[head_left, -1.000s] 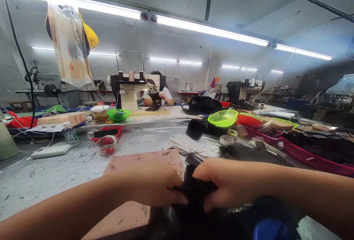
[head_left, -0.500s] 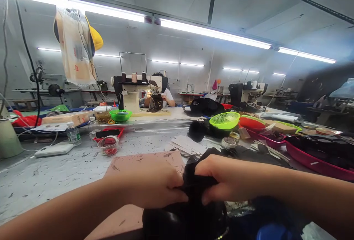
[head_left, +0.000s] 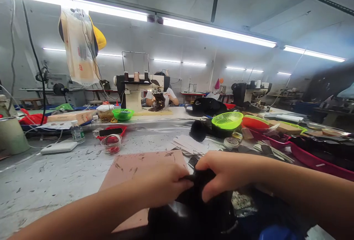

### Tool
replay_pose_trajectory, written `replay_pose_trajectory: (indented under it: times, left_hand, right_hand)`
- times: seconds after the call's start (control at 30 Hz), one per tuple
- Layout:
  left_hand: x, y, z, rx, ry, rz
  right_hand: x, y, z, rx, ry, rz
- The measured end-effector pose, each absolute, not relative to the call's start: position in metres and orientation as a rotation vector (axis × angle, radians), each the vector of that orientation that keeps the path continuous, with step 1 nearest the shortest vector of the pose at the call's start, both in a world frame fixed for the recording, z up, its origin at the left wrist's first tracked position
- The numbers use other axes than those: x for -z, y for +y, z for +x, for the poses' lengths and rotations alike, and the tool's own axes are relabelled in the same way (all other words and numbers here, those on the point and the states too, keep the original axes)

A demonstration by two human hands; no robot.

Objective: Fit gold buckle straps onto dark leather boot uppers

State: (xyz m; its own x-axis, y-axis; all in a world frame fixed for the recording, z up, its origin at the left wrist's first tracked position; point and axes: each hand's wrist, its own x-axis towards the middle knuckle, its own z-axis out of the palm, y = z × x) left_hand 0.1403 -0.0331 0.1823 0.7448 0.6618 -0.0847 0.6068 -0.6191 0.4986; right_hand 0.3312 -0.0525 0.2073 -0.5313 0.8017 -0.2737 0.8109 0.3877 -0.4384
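Observation:
Low in front of me is a glossy black piece of material [head_left: 190, 214], like leather or coated fabric; its exact kind cannot be made out. My left hand [head_left: 163, 184] pinches its upper edge between thumb and fingers. On the other side, my right hand [head_left: 221, 175] grips the same piece, thumb below and fingers curled over the top. Both hands are close together, and the lower part of the piece runs into shadow at the frame's bottom. Behind and left of it lies a pinkish board [head_left: 129, 166] with dark marks.
White paper pieces [head_left: 189, 144] lie beyond the hands. To the right are a lime mesh basket [head_left: 227, 120], a red basket [head_left: 254, 122] and a magenta tray [head_left: 312, 160] of black pieces. A bottle [head_left: 77, 133] stands left. Across the table a person sits behind a sewing machine [head_left: 132, 96].
Black material that stood up behind my right hand has dropped from sight there. Both hands still hold the black piece, and the view has shifted slightly left.

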Motion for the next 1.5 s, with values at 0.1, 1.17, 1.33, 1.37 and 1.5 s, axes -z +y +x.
replay_pose_trajectory:
  times: [0.1,1.17,1.33,1.37,1.5]
  left_hand:
    - [-0.177,-0.03,0.141,-0.33,0.885,2.411]
    - [-0.135,0.004,0.141,-0.571,0.206,1.28]
    - [-0.139,-0.006,0.139,-0.712,0.507,1.375]
    - [-0.139,-0.01,0.139,-0.749,0.581,1.411]
    - [-0.141,-0.026,0.141,-0.886,0.753,1.637]
  right_hand:
    - [-0.203,-0.047,0.332,0.701,2.695,1.599]
    - [-0.206,-0.057,0.339,1.036,3.06,0.943]
    - [-0.215,-0.058,0.348,0.779,2.998,1.219]
    - [-0.215,-0.057,0.35,0.716,2.972,1.307]
    - [-0.21,-0.052,0.353,0.69,2.863,1.464]
